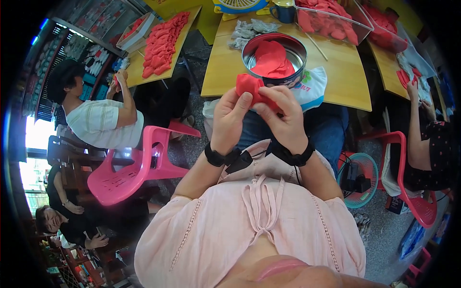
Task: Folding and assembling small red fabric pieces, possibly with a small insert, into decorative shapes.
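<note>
A small piece of soft red fabric (pixel 248 86) is pinched between the fingers of both my hands, in front of the table's near edge. My left hand (pixel 226 117) grips its left side, thumb on top. On the other side, my right hand (pixel 284 115) holds the same piece with bent fingers. Just beyond my hands stands a round metal tin (pixel 298 50) with flat red fabric pieces (pixel 272 60) inside. A white and blue plastic package (pixel 315 89) lies beside the tin, partly hanging over the edge.
On the wooden table (pixel 343 72) are clear bags (pixel 249 31), a thin stick (pixel 314 45), a dark blue mug (pixel 283 13) and a plastic box (pixel 360 33) of red pieces. People work at side tables. Pink chairs (pixel 129 177) and a teal basket (pixel 367 194) flank me.
</note>
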A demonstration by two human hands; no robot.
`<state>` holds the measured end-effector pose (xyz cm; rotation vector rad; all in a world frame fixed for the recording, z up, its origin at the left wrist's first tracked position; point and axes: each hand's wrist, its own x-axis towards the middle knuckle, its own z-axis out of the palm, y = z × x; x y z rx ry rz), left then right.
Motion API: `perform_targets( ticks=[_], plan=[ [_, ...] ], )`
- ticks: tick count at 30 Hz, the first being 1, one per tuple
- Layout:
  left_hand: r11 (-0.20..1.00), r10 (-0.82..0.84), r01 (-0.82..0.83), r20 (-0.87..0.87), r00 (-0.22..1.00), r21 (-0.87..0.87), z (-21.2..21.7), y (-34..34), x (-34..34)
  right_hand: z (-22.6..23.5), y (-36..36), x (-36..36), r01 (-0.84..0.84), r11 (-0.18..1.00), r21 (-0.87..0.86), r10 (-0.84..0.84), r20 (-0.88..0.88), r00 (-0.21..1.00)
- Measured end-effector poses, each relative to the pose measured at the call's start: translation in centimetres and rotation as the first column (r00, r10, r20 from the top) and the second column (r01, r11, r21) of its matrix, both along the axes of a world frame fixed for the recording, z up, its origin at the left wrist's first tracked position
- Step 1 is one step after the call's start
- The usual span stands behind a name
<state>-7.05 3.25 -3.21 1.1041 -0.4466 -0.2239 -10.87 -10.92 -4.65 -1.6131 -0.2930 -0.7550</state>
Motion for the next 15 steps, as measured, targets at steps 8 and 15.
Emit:
perform_targets(
  ticks=[8, 15],
  plan=[
    [0.994, 0.006, -0.012, 0.052, 0.999, 0.106, 1.3, 0.5, -0.4, -1.7, -0.1, 0.0, -0.173, 0.958, 0.23, 0.194, -0.072, 0.978],
    [0.989, 0.048, -0.051, 0.028, 0.998, 0.139, 1.3, 1.8, -0.3, 0.5, -0.7, -0.7, -0.261, 0.953, 0.156, 0.287, -0.178, 0.941]
  ],
)
